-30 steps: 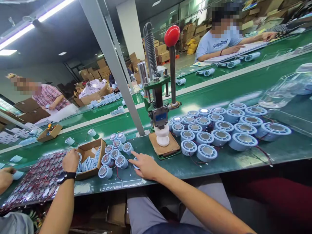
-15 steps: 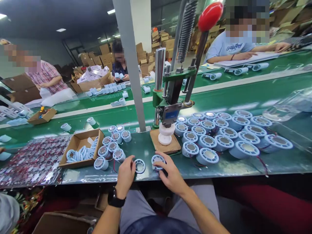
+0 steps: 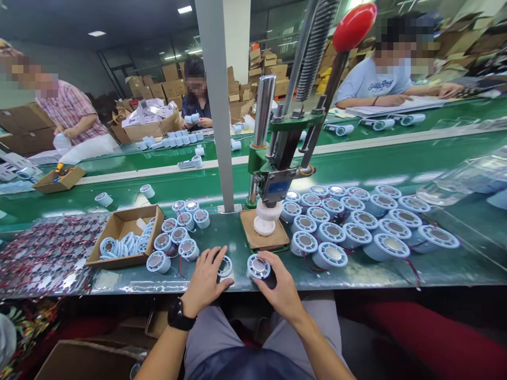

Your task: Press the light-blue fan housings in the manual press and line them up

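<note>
My left hand [image 3: 206,277] is spread over a light-blue ring [image 3: 225,267] lying on the bench, thumb and fingers apart at its sides. To its right, my right hand [image 3: 280,287] has thumb and fingers around a light-blue round housing [image 3: 259,267] with a silver disc in its slotted top. Behind both hands stands a hand press [image 3: 279,182] with a red-knobbed lever and white round tooling [image 3: 264,226] over a brown board [image 3: 247,232]. Similar housings [image 3: 331,232] stand in rows on the right, and a smaller group [image 3: 188,248] is on the left.
A cardboard box [image 3: 95,260] holds light-blue rings. Left of it, small parts with red wires [image 3: 47,248] cover the bench. A grey post [image 3: 217,105] rises behind the bench near the press. Across the green conveyor [image 3: 178,192], several people work.
My left hand has moved from the ring's left side to over it, with fingers more spread. My right hand's fingers have come around the housing, whose top shows more fully. The view has shifted slightly.
</note>
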Motion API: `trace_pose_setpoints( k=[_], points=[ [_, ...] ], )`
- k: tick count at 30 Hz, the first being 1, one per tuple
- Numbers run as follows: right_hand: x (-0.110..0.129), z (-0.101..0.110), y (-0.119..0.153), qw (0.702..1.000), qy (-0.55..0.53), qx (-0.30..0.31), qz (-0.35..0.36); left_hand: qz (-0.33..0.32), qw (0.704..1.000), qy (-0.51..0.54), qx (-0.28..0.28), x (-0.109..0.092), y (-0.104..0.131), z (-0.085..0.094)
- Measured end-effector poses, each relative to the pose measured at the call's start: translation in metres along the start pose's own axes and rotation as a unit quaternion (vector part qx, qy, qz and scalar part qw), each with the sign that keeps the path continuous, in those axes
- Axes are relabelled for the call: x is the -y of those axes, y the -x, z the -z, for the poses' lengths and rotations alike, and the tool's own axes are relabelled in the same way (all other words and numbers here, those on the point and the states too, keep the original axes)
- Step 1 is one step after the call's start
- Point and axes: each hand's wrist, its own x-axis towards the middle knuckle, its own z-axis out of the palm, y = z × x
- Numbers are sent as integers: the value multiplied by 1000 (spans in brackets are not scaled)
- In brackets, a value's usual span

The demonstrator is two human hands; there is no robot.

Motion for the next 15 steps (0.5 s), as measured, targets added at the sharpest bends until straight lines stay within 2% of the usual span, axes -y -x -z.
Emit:
trace_pose_setpoints(
  k=[3, 6, 8, 11, 15],
  points=[
    [2, -5, 3, 1000, 11, -14, -12, 4, 999, 41, -16, 0, 0, -2],
    [7, -19, 2, 999, 16, -10, -28, 53, 986, 126, -92, -7, -2, -3],
    [10, -30, -2, 1000, 9, 2, -25, 54, 981, 143, -119, -13, -5, -5],
    [13, -41, -8, 1000, 4, -3, -18, 7, 991, 82, -106, -16, -9, -7],
    [8, -38, -8, 1000, 5, -11, -25, -37, 996, 27, -82, -8, -4, -10]
  ],
)
